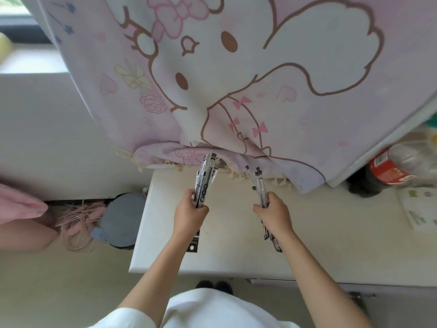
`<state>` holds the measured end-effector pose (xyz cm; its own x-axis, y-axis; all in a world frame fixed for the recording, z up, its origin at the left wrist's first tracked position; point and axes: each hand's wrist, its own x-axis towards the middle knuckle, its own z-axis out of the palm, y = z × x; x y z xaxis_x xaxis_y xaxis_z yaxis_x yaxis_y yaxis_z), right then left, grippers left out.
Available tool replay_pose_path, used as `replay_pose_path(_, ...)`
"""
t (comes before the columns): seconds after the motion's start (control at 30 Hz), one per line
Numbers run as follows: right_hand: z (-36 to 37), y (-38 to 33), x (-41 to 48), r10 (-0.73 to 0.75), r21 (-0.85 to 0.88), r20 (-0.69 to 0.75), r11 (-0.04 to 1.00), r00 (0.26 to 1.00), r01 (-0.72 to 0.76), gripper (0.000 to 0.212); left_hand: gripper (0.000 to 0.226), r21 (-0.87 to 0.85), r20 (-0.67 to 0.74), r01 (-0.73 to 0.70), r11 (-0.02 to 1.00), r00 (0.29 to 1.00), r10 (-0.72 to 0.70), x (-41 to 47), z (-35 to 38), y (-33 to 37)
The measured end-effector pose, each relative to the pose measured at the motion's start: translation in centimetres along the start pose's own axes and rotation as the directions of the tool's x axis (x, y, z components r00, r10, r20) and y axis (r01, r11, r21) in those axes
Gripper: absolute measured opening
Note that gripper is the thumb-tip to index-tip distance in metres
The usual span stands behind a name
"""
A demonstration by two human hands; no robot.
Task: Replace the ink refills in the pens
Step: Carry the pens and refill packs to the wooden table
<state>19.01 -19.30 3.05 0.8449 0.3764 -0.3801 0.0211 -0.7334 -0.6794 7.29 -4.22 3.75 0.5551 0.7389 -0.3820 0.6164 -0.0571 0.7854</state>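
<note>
Pink cartoon-print curtain [236, 79] hangs over the far half of the bench [227, 256]; its fringed hem lies on the bench top at 12 o'clock, and the upper ends of what I hold reach up against it. Soda bottle with a red label [390, 171] at 2 o'clock, lying partly under the curtain's edge. Printed paper sheet [418, 209] at 3 o'clock. Off the bench at 9 o'clock, on the floor: grey lidded bin [120, 218], with a tangle of pink cord [78, 223] just beside it.

My left hand [189, 214] is closed around the refill packs [204, 183], black-and-clear sleeves. Long axis runs roughly 12 to 6, top ends tipped slightly toward 1 o'clock; a black header card shows below my wrist.

My right hand [274, 216] is closed around a bundle of pens [261, 185], clear barrels with dark caps. Long axis runs from 11 o'clock at the upper ends down to 5 o'clock, lower ends sticking out under my palm. Both bundles are held above the middle of the bench, well apart.
</note>
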Motion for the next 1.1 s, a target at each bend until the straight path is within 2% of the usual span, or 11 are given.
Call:
replay_pose_path(0.13, 0.3, 0.7, -2.2, 0.078, 0.226, -0.065, 0.972, 0.995, -0.062, 0.013, 0.033, 0.028, -0.037, 0.011, 1.000, 0.999, -0.010, -1.9, 0.3, -0.9)
replay_pose_path(0.33, 1.0, 1.0, -4.1, 0.148, 0.273, -0.076, 0.954, 0.986, -0.122, 0.025, 0.038, 0.062, -0.044, -0.014, 0.998, 0.999, 0.017, -2.4, 0.1, -1.9)
replay_pose_path(0.5, 1.0, 0.2, -5.1, 0.187, 0.350, -0.140, 0.928, 0.972, -0.128, 0.029, 0.039, 0.051, 0.029, -0.065, 0.997, 0.998, 0.064, -1.2, -0.3, -1.5)
replay_pose_path(0.63, 2.2, -0.5, -6.6, 0.274, 0.382, -0.235, 0.908, 0.932, -0.170, 0.029, 0.040, 0.081, 0.158, -0.145, 0.986, 0.979, 0.131, 0.4, -0.9, -1.4)
replay_pose_path(0.8, 6.7, -1.5, -10.3, 0.452, 0.484, -0.397, 0.843, 0.799, -0.236, 0.028, 0.040, 0.125, 0.373, -0.304, 0.944, 0.896, 0.239, 1.8, -3.3, -2.7)
replay_pose_path(0.93, 12.6, -2.3, -15.0, 0.578, 0.589, -0.412, 0.759, 0.704, -0.278, 0.021, 0.039, 0.160, 0.523, -0.390, 0.907, 0.812, 0.258, 1.9, -6.1, -5.0)
replay_pose_path(1.0, 14.3, -2.5, -17.7, 0.627, 0.608, -0.404, 0.728, 0.666, -0.317, 0.017, 0.039, 0.153, 0.609, -0.442, 0.884, 0.747, 0.268, 1.0, -6.7, -5.6)
replay_pose_path(1.1, 14.7, -2.1, -21.7, 0.692, 0.664, -0.477, 0.687, 0.542, -0.294, 0.010, 0.039, 0.100, 0.710, -0.527, 0.844, 0.632, 0.311, -1.5, -6.4, -5.6)
